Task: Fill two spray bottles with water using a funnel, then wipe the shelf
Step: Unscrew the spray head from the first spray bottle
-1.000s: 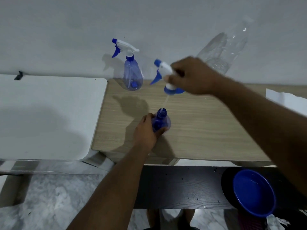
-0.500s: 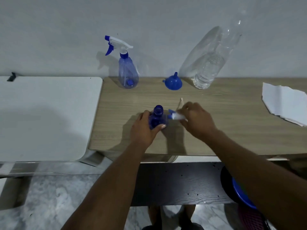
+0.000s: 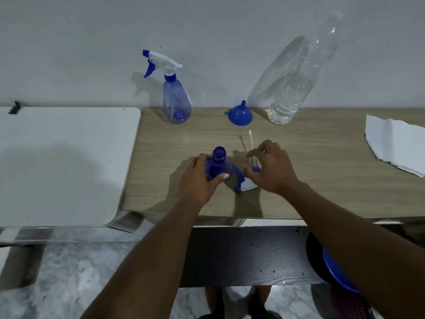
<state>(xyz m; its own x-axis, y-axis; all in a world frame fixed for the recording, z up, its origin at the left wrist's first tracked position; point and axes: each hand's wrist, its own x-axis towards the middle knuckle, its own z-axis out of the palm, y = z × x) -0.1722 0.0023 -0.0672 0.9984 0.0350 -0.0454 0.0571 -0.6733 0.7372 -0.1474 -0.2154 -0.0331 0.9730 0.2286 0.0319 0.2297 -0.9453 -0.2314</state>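
The left hand (image 3: 197,180) grips the uncapped spray bottle (image 3: 217,164). Just right of it lies the sprayer head (image 3: 247,185), under the right hand (image 3: 273,171), fingers loosely spread.

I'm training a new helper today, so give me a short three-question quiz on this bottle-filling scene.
1. Fill in: the left hand grips the open bottle; its removed sprayer head lies on the ____.
2. True or false: the funnel stands upside down.
3. Which bottle has its sprayer on? A: the open bottle. B: the spray bottle by the wall. C: the clear bottle.
Key: 1 table; 2 true; 3 B.
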